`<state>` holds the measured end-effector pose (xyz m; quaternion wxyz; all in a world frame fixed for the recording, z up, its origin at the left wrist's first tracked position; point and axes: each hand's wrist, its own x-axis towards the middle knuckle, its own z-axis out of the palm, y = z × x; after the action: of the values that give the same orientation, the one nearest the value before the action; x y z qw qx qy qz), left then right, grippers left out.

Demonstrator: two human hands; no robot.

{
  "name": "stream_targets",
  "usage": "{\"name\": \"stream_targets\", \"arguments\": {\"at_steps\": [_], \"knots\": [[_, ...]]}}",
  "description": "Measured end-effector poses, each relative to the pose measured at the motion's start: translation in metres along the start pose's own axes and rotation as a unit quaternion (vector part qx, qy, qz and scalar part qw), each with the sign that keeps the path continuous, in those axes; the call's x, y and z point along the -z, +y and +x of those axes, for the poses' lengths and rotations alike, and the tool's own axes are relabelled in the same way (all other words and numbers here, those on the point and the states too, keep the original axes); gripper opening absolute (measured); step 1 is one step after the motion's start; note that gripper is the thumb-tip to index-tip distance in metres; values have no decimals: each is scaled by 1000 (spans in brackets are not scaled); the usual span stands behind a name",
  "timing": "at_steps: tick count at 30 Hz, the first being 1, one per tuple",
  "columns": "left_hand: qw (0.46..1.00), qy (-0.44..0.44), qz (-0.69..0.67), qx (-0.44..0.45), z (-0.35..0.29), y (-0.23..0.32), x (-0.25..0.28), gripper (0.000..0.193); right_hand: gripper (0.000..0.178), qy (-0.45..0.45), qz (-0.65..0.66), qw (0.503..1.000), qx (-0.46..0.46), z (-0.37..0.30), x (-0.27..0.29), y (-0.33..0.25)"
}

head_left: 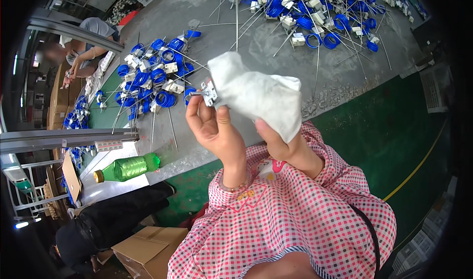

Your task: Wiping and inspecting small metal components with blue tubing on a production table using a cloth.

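Note:
My left hand (218, 133) is raised above the table's near edge, its fingers pinching a capillary thermostat (210, 94) by its metal end. A short metal shaft points left from the part, between the fingertips. Against the thermostat's right side lies a white cloth (258, 91), covering the rest of it. My right hand (283, 143) grips that cloth from below, with the thumb on the near side and most fingers hidden beneath the fabric. Behind the cloth a thin metal rod (237, 22) stands out; whether it belongs to the held part I cannot tell.
Blue-coiled thermostats form a heap (155, 77) at the left and a larger heap (315, 13) at the far right on the grey table (197, 25). A green bottle (129, 168) lies left of me. Cardboard boxes (148, 249) stand below. Another person (91, 45) sits at far left.

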<state>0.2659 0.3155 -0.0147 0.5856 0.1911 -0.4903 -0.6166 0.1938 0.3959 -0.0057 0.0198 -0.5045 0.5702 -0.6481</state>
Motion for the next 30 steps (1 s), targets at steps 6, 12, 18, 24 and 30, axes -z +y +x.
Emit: {"name": "stream_targets", "arguments": {"at_steps": [6,12,18,24,30], "knots": [[999,-27,-8,29,12,-6,9,42,45,116,236,943,-202,-7,17,-8],[994,-18,-98,43,18,1,9,47,37,217,300,893,-256,-3,27,9],[970,-32,-206,128,22,4,12,52,36,241,335,870,-271,-4,18,14],[972,-3,-193,137,20,13,0,50,35,242,321,859,-317,-6,15,15],[951,-1,-224,213,16,-6,12,44,32,201,341,864,-311,-6,4,16]]}}
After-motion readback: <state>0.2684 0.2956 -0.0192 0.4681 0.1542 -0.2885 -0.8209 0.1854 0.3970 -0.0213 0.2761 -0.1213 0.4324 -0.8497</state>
